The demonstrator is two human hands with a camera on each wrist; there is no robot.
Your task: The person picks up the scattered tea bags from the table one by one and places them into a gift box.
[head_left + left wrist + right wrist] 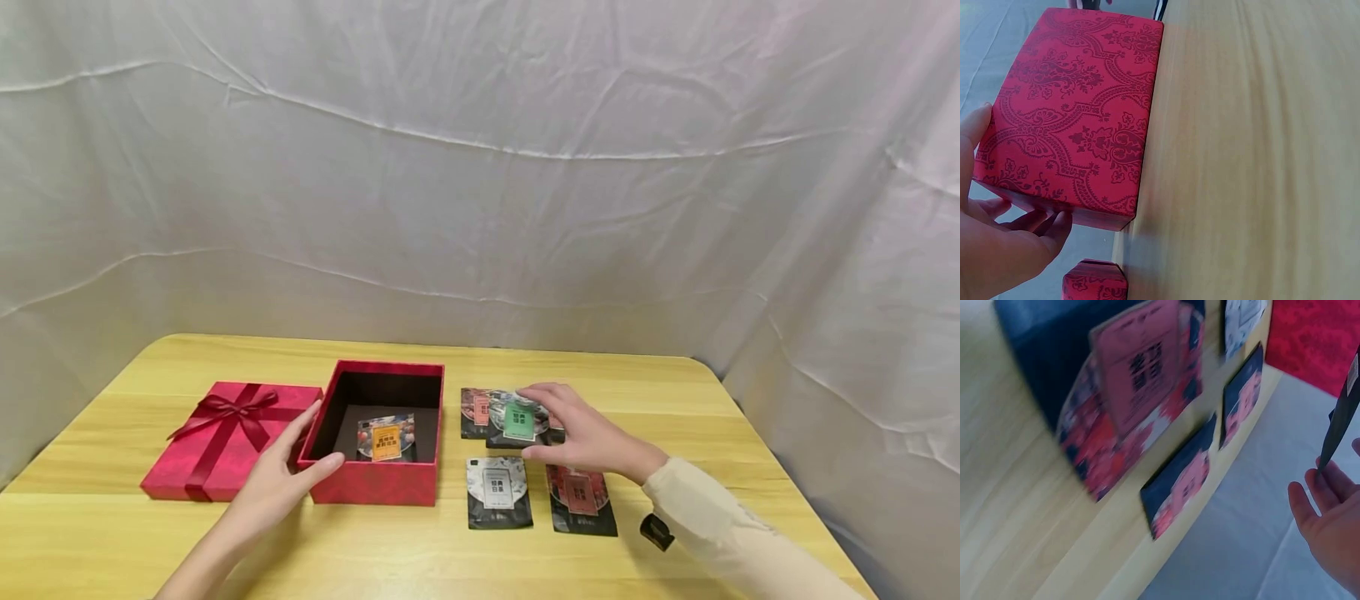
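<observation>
A green-labelled tea packet (519, 422) is held by my right hand (573, 425), thumb below and fingers along its upper edge. In the right wrist view this dark packet (1342, 419) appears edge-on, raised over the table. My left hand (281, 475) rests at the near left corner of the open red gift box (375, 483). Its fingers lie along the left wall, its thumb by the front rim; the left wrist view shows them against the patterned box (1079, 119). Inside the box lies an orange-labelled packet (387, 442).
Left of the box lies its red lid (232, 450) with a ribbon bow. On the table (390, 550) are a white-labelled packet (498, 492), a red-labelled packet (581, 500) and a pink-labelled one (474, 417), partly covered in view. A black tag (657, 531) hangs by the right sleeve.
</observation>
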